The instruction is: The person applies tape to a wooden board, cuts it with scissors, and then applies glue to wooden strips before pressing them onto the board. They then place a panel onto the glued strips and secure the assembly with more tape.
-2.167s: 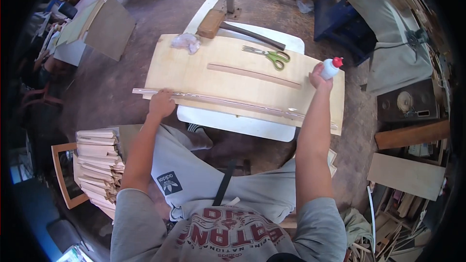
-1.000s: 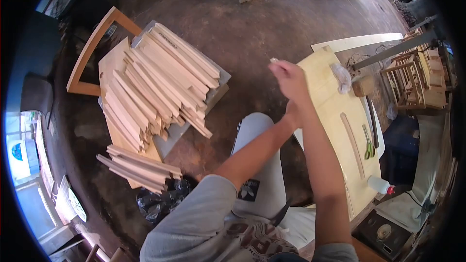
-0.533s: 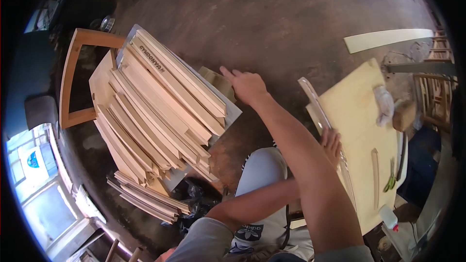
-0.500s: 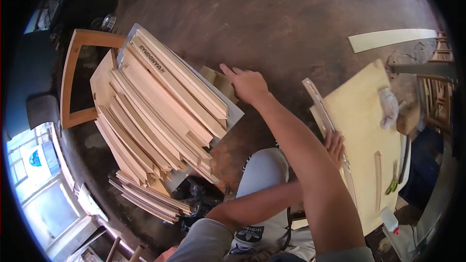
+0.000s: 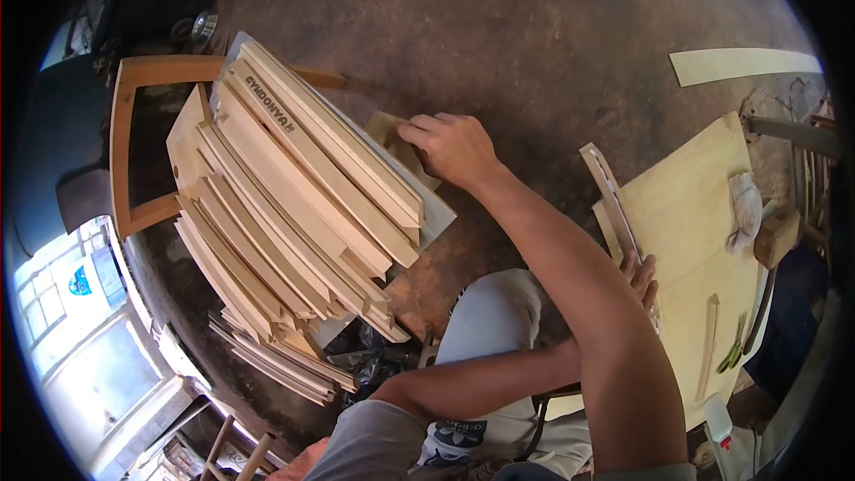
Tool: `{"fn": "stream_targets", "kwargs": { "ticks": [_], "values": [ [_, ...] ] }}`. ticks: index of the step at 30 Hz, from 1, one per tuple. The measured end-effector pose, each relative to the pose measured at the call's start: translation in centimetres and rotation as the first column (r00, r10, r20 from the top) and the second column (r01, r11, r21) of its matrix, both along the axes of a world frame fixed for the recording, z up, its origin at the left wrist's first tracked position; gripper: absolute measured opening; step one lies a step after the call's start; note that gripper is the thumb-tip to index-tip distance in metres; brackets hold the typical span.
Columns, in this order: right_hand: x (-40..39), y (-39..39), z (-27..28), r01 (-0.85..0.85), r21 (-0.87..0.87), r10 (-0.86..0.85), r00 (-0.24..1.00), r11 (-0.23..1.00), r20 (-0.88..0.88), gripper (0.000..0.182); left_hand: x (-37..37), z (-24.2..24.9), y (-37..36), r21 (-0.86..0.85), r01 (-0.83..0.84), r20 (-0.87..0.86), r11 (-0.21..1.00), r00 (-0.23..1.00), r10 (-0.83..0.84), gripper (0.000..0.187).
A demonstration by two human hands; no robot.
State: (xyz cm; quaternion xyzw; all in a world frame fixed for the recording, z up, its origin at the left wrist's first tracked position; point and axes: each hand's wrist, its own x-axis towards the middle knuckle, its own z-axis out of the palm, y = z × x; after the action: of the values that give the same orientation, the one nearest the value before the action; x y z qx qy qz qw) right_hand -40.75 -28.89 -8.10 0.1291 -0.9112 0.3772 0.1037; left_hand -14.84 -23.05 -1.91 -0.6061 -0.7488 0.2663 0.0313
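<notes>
My arms cross. The right hand (image 5: 452, 150) reaches to a small wooden block (image 5: 386, 127) beside the stack, its bent fingers pressed together at the block's top edge; what they hold, if anything, is hidden. Partly behind my right forearm, my left hand (image 5: 639, 280) is closed on a narrow wooden strip (image 5: 609, 185) with a whitish line along its face. That strip lies along the near edge of a plywood board (image 5: 690, 183). A large stack of pale wooden mouldings (image 5: 294, 187), one stamped with dark lettering, stands left of my right hand.
An orange-brown wooden frame (image 5: 125, 151) is behind the stack. On the plywood lie a crumpled whitish bundle (image 5: 745, 205), green-handled scissors (image 5: 733, 352) and a thin stick (image 5: 709, 343). A hammer (image 5: 775, 240) and white bottle (image 5: 717, 419) are at right. Black plastic (image 5: 370, 352) sits near my knee.
My right hand's extended index finger has bent down onto the wooden block. The view has shifted slightly, and my left hand stays at the strip.
</notes>
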Motion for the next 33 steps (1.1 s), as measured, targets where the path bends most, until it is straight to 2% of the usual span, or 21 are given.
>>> {"fn": "stream_targets", "kwargs": {
  "ticks": [1,2,4,5,7,10,16,19,21,22,24,25,26,27,28,29,30,32,33],
  "values": [
    [0.0,0.0,0.4,0.0,-0.016,0.001,1.0,1.0,0.028,0.03,-0.2,0.2,0.0,0.037,-0.029,0.119,0.999,0.993,0.024,0.078],
    [0.1,0.1,1.0,-0.009,-0.031,0.014,0.984,0.999,0.177,0.03,-0.1,0.0,-0.2,0.124,-0.162,0.418,0.979,0.903,0.096,0.078],
    [0.1,0.7,2.5,-0.009,-0.045,0.029,0.891,0.999,0.453,0.029,0.1,-0.2,-0.2,0.154,-0.227,0.52,0.962,0.846,0.116,0.075],
    [-0.1,1.1,2.6,-0.001,-0.091,0.042,0.893,0.996,0.447,0.027,0.0,0.0,-0.3,0.186,-0.25,0.567,0.95,0.817,0.104,0.074],
    [-0.5,2.7,2.4,0.029,-0.174,0.053,0.894,0.984,0.445,0.024,0.1,0.6,-0.3,0.231,-0.282,0.638,0.931,0.766,0.074,0.074],
    [-1.6,6.4,5.0,0.093,-0.203,0.012,0.884,0.975,0.466,0.021,-0.1,1.6,-0.2,0.29,-0.307,0.687,0.907,0.726,0.025,0.073],
    [-2.5,13.8,12.1,0.186,-0.115,-0.113,0.88,0.976,0.461,0.026,-1.1,2.9,-0.3,0.362,-0.35,0.738,0.864,0.674,-0.036,0.071],
    [-2.6,17.3,16.6,0.322,-0.116,-0.273,0.909,0.94,0.315,0.024,-1.8,3.5,-0.5,0.368,-0.396,0.771,0.842,0.636,-0.038,0.07],
    [-2.7,19.9,20.9,0.401,-0.162,-0.366,0.907,0.902,0.209,0.024,-1.8,4.2,-0.3,0.264,-0.339,0.724,0.903,0.688,0.047,0.072],
    [-2.2,20.9,24.0,0.437,-0.189,-0.413,0.898,0.88,0.151,0.024,-1.8,4.2,-0.3,0.211,-0.31,0.69,0.927,0.719,0.083,0.074],
    [0.2,23.4,32.0,0.504,-0.148,-0.516,0.855,0.851,-0.053,0.028,-1.8,3.9,-0.3,0.232,-0.325,0.701,0.917,0.709,0.074,0.074],
    [2.4,24.8,36.6,0.453,-0.2,-0.483,0.865,0.869,-0.135,0.038,-1.7,3.7,-0.1,0.245,-0.33,0.698,0.912,0.713,0.07,0.073],
    [5.0,26.2,41.9,0.618,-0.02,-0.602,0.757,0.786,-0.255,0.035,-1.7,3.9,-0.1,0.26,-0.331,0.698,0.907,0.713,0.06,0.071],
    [9.1,30.3,47.2,0.681,0.227,-0.488,0.681,0.696,-0.546,0.028,-1.7,4.0,-0.1,0.271,-0.334,0.701,0.903,0.711,0.053,0.07],
    [12.6,31.6,50.7,0.571,-0.047,-0.502,0.677,0.82,-0.538,0.026,-1.8,3.9,-0.2,0.281,-0.337,0.703,0.899,0.71,0.046,0.069],
    [16.0,32.6,54.4,0.357,-0.331,-0.486,0.677,0.873,-0.553,0.027,-1.7,3.5,-0.3,0.289,-0.342,0.699,0.894,0.714,0.047,0.067],
    [19.5,33.6,58.0,0.11,-0.533,-0.465,0.654,0.839,-0.597,0.028,-1.5,3.1,-0.1,0.3,-0.347,0.697,0.889,0.715,0.044,0.065],
    [25.2,32.0,60.6,0.104,-0.668,-0.585,0.592,0.737,-0.554,0.033,-1.2,3.2,0.1,0.289,-0.36,0.704,0.887,0.708,0.058,0.062],
    [26.4,30.3,60.2,0.109,-0.674,-0.622,0.513,0.731,-0.591,0.033,-1.5,3.7,0.2,0.259,-0.34,0.697,0.904,0.713,0.069,0.062]
  ]
}}
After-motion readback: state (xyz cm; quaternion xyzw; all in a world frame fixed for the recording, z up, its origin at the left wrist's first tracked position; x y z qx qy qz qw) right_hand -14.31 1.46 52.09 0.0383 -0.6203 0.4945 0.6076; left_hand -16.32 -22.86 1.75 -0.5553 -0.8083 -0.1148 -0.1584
